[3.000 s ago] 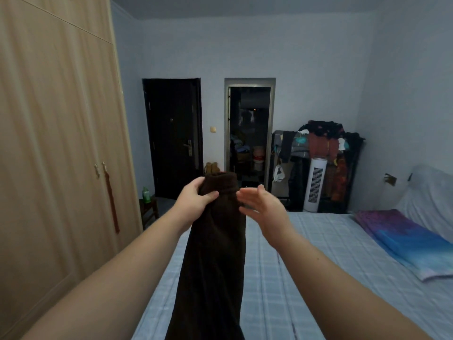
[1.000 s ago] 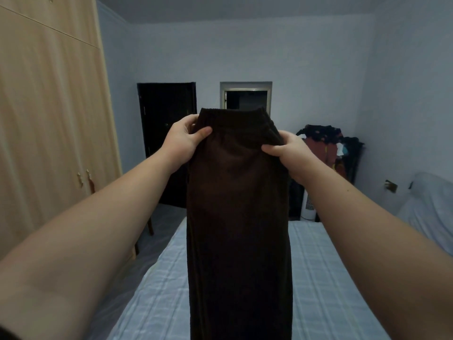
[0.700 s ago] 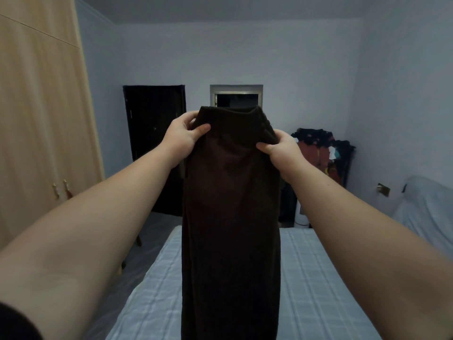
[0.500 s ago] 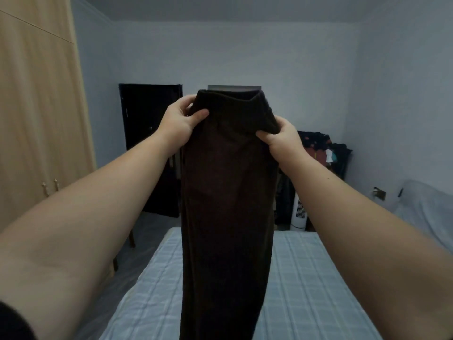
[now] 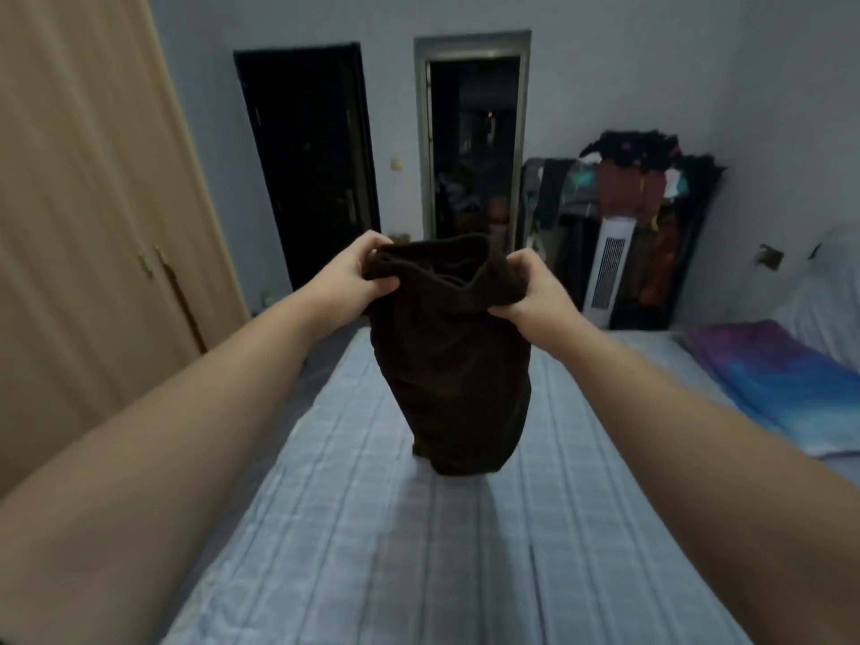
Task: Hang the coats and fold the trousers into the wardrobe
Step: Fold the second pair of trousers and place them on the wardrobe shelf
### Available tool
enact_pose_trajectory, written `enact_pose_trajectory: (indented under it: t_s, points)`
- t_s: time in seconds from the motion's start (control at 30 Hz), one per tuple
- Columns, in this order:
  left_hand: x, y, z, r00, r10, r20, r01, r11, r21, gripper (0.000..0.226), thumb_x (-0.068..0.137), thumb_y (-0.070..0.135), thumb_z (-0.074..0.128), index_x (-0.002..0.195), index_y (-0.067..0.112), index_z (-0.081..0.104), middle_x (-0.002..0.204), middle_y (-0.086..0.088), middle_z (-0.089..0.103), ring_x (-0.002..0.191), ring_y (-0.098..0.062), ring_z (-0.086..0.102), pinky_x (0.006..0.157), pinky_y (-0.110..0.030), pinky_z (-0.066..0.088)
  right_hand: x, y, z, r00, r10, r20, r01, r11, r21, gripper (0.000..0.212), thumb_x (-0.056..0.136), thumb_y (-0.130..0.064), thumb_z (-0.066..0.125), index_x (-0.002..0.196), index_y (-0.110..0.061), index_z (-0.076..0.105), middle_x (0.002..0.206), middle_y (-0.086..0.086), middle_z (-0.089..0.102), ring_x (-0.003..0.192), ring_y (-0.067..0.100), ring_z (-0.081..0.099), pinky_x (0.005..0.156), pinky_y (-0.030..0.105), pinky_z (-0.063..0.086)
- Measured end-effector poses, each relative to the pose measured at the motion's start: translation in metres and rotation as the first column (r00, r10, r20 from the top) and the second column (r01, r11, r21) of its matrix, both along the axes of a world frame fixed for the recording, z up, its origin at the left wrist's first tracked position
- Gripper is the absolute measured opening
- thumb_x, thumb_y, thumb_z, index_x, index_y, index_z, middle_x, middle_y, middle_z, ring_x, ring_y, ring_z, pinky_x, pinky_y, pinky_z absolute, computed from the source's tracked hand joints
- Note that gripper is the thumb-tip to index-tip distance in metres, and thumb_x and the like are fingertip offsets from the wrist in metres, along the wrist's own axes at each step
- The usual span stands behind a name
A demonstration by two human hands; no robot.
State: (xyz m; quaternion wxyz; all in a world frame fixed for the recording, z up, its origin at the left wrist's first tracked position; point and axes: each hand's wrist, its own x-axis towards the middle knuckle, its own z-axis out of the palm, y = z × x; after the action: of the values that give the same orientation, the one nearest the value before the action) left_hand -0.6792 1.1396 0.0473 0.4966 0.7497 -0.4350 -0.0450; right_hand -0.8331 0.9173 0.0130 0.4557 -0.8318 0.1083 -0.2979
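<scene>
Dark brown trousers [image 5: 453, 365] hang by their waistband in front of me, above the bed [image 5: 419, 528]. My left hand [image 5: 356, 272] grips the left side of the waistband and my right hand [image 5: 528, 290] grips the right side. The cloth's lower end reaches down to the light blue checked bed cover; whether it touches is unclear. The wooden wardrobe [image 5: 83, 225] stands on the left with its doors closed.
A black door [image 5: 312, 165] and an open doorway [image 5: 472, 146] are in the far wall. A rack heaped with clothes [image 5: 637, 188] and a white tower fan [image 5: 607, 272] stand at the back right. A purple-blue folded blanket [image 5: 786, 379] lies on the bed's right side.
Both hands have come down from head height with the trousers, and the cloth now drops toward the bed. The view has tilted downward.
</scene>
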Motion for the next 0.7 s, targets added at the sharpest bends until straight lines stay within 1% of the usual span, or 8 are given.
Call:
enact_pose_trajectory:
  t_s: [0.07,0.13,0.2,0.3,0.4,0.53,0.63,0.7]
  points:
    - [-0.018,0.012,-0.052,0.997,0.030,-0.067,-0.026,0.998,0.060,0.033,0.090,0.000,0.067,0.098,0.030,0.058,0.092,0.008,0.066,0.094,-0.010,0.063,0.091,-0.034,0.051,-0.020,0.014,-0.049,0.996,0.019,-0.082,-0.018,1.000,0.010,0.053,0.077,-0.002,0.080,0.118,-0.024,0.053,0.114,-0.003,0.065,0.106,0.015,0.063,0.094,0.034,0.051]
    - [-0.043,0.027,-0.104,0.990,0.036,-0.137,-0.021,0.994,0.106,0.040,0.087,-0.005,0.067,0.094,0.034,0.058,0.089,0.008,0.064,0.092,-0.012,0.060,0.088,-0.035,0.048,-0.047,0.032,-0.098,0.982,0.053,-0.184,-0.045,0.998,0.046,0.059,0.079,-0.005,0.079,0.126,-0.028,0.052,0.114,-0.008,0.063,0.104,0.009,0.060,0.090,0.023,0.048]
    - [-0.074,0.045,-0.155,0.986,0.039,-0.163,-0.012,0.987,0.162,0.042,0.083,-0.007,0.070,0.093,0.032,0.058,0.089,0.007,0.061,0.089,-0.010,0.058,0.085,-0.031,0.047,-0.080,0.051,-0.146,0.965,0.075,-0.253,-0.066,0.997,0.042,0.052,0.079,-0.006,0.079,0.119,-0.029,0.055,0.105,-0.015,0.062,0.096,0.000,0.058,0.079,0.007,0.042]
    - [-0.126,0.085,-0.233,0.977,0.002,-0.212,0.041,0.979,0.199,0.044,0.074,0.000,0.074,0.091,0.040,0.064,0.091,0.011,0.066,0.088,-0.007,0.062,0.083,-0.027,0.049,-0.137,0.086,-0.219,0.950,0.068,-0.305,-0.067,0.998,0.012,0.044,0.076,-0.003,0.080,0.103,-0.032,0.059,0.097,-0.020,0.061,0.088,-0.009,0.059,0.075,0.001,0.037]
    - [-0.175,0.131,-0.303,0.951,-0.025,-0.308,0.104,0.964,0.244,0.047,0.077,-0.006,0.075,0.096,0.037,0.068,0.100,0.005,0.070,0.098,-0.014,0.068,0.086,-0.031,0.054,-0.196,0.126,-0.289,0.922,0.073,-0.381,-0.083,0.996,-0.011,0.047,0.072,0.000,0.074,0.091,-0.040,0.058,0.093,-0.018,0.060,0.090,-0.012,0.058,0.075,0.005,0.040]
    - [-0.241,0.196,-0.372,0.918,-0.020,-0.396,0.142,0.948,0.283,0.043,0.077,-0.006,0.072,0.101,0.029,0.067,0.108,0.009,0.070,0.107,-0.015,0.065,0.091,-0.039,0.056,-0.267,0.186,-0.358,0.852,0.062,-0.519,-0.112,0.992,-0.066,0.041,0.073,-0.011,0.071,0.103,-0.036,0.060,0.105,-0.011,0.058,0.097,0.006,0.055,0.085,0.025,0.047]
    - [-0.283,0.242,-0.411,0.944,0.021,-0.329,0.104,0.927,0.359,0.054,0.082,0.000,0.071,0.108,0.046,0.062,0.115,0.023,0.066,0.111,-0.001,0.060,0.093,-0.018,0.047,-0.310,0.231,-0.391,0.842,0.020,-0.539,-0.120,0.981,-0.152,0.040,0.075,-0.005,0.068,0.107,-0.028,0.061,0.106,-0.009,0.057,0.096,0.011,0.053,0.086,0.031,0.048]
    - [-0.312,0.267,-0.434,0.953,0.026,-0.303,0.104,0.910,0.402,0.059,0.084,-0.002,0.067,0.119,0.047,0.061,0.122,0.024,0.062,0.114,0.005,0.055,0.092,-0.005,0.039,-0.335,0.260,-0.412,0.833,-0.012,-0.553,-0.112,0.975,-0.190,0.039,0.076,-0.002,0.066,0.107,-0.025,0.062,0.107,-0.006,0.057,0.098,0.015,0.054,0.087,0.033,0.048]
